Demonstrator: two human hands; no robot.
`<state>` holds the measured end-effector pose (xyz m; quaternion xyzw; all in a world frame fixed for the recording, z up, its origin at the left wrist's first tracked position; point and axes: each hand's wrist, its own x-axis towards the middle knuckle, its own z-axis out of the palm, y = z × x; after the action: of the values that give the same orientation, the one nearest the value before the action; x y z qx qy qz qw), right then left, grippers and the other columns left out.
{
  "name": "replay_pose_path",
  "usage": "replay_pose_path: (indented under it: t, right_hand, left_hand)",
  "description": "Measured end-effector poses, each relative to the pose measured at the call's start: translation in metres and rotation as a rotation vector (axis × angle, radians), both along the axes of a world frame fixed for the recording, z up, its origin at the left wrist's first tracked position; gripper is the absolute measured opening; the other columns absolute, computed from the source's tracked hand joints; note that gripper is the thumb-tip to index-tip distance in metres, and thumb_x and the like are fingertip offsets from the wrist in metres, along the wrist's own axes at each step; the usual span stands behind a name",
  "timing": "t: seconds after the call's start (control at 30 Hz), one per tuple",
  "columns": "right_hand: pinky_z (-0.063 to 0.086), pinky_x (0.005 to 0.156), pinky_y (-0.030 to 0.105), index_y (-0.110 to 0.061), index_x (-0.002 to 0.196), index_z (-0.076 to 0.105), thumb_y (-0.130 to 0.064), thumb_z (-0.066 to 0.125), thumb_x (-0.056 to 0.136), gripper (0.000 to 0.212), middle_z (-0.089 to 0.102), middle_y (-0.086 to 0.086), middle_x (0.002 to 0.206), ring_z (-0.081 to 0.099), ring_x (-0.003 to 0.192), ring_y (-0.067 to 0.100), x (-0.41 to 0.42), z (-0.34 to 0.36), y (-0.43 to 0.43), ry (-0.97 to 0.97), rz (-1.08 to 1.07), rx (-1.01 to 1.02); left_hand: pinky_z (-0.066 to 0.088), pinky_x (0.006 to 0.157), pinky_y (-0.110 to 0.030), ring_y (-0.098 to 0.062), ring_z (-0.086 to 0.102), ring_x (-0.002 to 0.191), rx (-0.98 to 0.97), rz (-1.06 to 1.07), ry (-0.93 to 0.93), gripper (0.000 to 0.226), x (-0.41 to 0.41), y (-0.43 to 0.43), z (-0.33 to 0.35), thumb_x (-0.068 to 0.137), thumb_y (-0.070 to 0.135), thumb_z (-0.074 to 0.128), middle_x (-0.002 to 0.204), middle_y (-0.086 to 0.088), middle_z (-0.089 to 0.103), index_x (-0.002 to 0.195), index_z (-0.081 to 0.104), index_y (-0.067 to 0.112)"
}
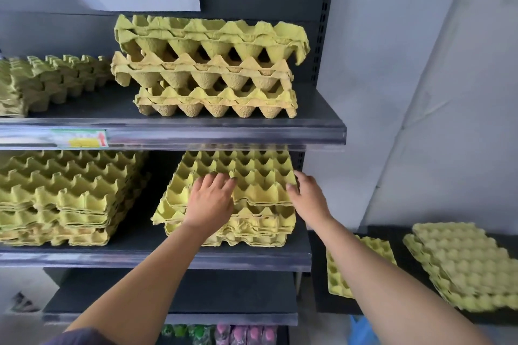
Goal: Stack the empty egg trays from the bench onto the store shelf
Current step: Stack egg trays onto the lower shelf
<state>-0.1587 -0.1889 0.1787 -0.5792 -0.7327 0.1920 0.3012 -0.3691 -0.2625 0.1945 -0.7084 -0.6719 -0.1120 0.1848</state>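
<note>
Tray on top [260, 173]: lies cups-up on the right-hand stack [224, 232] at the right end of the middle shelf [112, 258], a little askew to the trays under it.
Left hand [210, 199]: palm down on the tray's near-left cups, fingers spread and fairly straight, pressing rather than gripping.
Right hand [308, 196]: at the tray's near-right corner, fingertips against the edge. I cannot tell whether they pinch it.
Relation that matters: the tray sits straight ahead between the two hands. It looks roughly square, its near edge running left to right across the fingers. Both hands are about equally close.
Step, as I read it: seating and squaring this tray on its stack.
Bench [318, 274]: right of the middle shelf and lower. A pile of trays [462, 263] waits there, and another tray [372, 249] shows partly behind the right forearm. The right hand is on the nearer side for them.
</note>
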Motion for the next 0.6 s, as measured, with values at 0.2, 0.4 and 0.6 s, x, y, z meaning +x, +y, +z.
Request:
replay_pose_path:
  t: [0.2,0.4,0.6]
  right_hand:
    - [0.047,0.094,0.038,-0.019,0.138,0.043,-0.034,0.045,0.097,0.044,0.052,0.005,0.132,0.051,0.116,0.026,0.038,0.005,-0.02,-0.36,0.022,0.227]
    - [0.047,0.085,0.038,-0.019,0.129,0.053,-0.034,0.047,0.095,0.037,0.057,0.005,0.125,0.055,0.107,0.028,0.101,0.011,-0.023,-0.474,-0.045,0.294]
    - [0.044,0.091,0.039,-0.023,0.132,0.051,-0.037,0.043,0.096,0.04,0.053,0.003,0.129,0.051,0.114,0.027,0.204,0.001,-0.014,-0.525,-0.133,0.198]
  left_hand:
    - [0.047,0.072,-0.038,-0.026,0.061,0.085,0.056,-0.139,0.018,0.031,0.038,-0.003,0.016,0.072,0.013,0.07,0.095,-0.003,0.067,0.103,0.067,0.016]
    - [0.047,0.075,-0.037,-0.029,0.062,0.09,0.091,-0.352,-0.013,0.024,0.109,0.016,0.024,0.08,0.01,0.063,0.096,-0.004,0.067,0.103,0.066,0.014]
    - [0.05,0.06,-0.031,-0.026,0.064,0.068,0.096,-0.584,-0.003,0.024,0.213,0.043,0.015,0.063,0.004,0.074,0.075,-0.004,0.066,0.086,0.07,0.012]
